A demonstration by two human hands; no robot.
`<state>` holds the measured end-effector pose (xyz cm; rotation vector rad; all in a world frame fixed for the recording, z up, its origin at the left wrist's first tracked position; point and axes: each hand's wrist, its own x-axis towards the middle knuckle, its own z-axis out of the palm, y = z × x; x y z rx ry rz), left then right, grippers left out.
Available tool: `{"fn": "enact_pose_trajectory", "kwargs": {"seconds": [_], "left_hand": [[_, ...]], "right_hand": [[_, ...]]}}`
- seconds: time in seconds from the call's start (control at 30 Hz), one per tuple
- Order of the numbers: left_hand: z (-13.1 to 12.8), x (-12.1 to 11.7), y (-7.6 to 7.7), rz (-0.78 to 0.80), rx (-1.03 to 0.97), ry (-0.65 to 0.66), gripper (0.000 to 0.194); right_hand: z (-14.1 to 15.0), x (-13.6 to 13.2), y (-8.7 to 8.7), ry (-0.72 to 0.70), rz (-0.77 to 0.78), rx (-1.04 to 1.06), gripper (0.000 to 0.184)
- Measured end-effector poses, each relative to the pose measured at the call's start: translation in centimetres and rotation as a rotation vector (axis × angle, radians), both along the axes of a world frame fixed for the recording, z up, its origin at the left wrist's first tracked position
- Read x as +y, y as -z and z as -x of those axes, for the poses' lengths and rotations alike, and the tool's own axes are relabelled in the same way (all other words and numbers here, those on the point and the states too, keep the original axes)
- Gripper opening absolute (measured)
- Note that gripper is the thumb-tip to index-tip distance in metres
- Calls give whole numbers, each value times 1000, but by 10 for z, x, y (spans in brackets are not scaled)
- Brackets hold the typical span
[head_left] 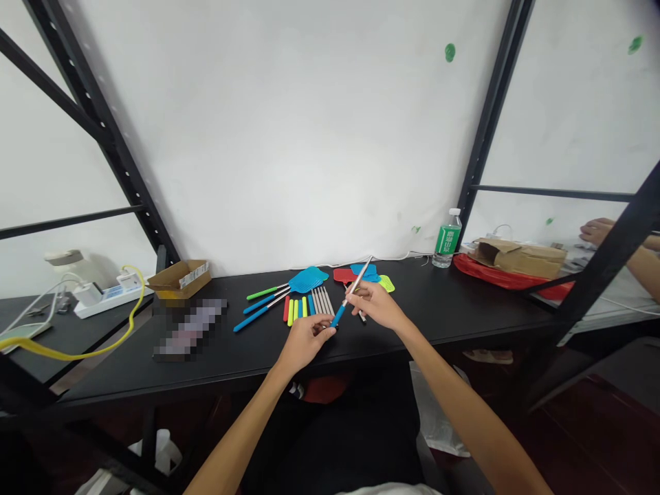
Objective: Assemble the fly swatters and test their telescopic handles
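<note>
A silver rod with a blue grip slants up and to the right between my hands. My left hand closes its fingertips on the lower end of the blue grip. My right hand pinches the silver shaft higher up. Left of the rod lies a row of loose handles with red, yellow and blue grips and silver shafts. Blue fly swatters with green and blue handles are stacked behind them. Red, blue and yellow swatter heads lie beyond my right hand.
An open cardboard box stands at left, near a power strip and yellow cable. A water bottle stands by the right rack post. Farther right are a crumpled carton on red plastic and another person's hand.
</note>
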<state>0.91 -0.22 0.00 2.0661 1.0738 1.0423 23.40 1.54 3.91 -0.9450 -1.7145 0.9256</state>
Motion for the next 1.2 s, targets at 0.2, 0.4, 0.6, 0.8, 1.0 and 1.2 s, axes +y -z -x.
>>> {"fn": "enact_pose_trajectory", "kwargs": {"seconds": [0.2,0.4,0.6,0.8,1.0,1.2], "left_hand": [[0,1,1,24,-16,6,32],[-1,-1,0,33,-34,25,28],[-1,-2,-2,25,-25,22,28],[0,-2,-1,18,-28,15,29],[0,0,2,15,-32,11,29],[1,-2,-1,4,-8,18,29]], "right_hand": [[8,-1,6,-42,2,-92,33],[-3,5,-1,1,35,117,40],[-5,5,-4,54,-5,154,38],[-3,7,1,63,-27,120,41],[-6,8,3,64,-43,87,42],[-5,7,3,66,-65,70,39]]}}
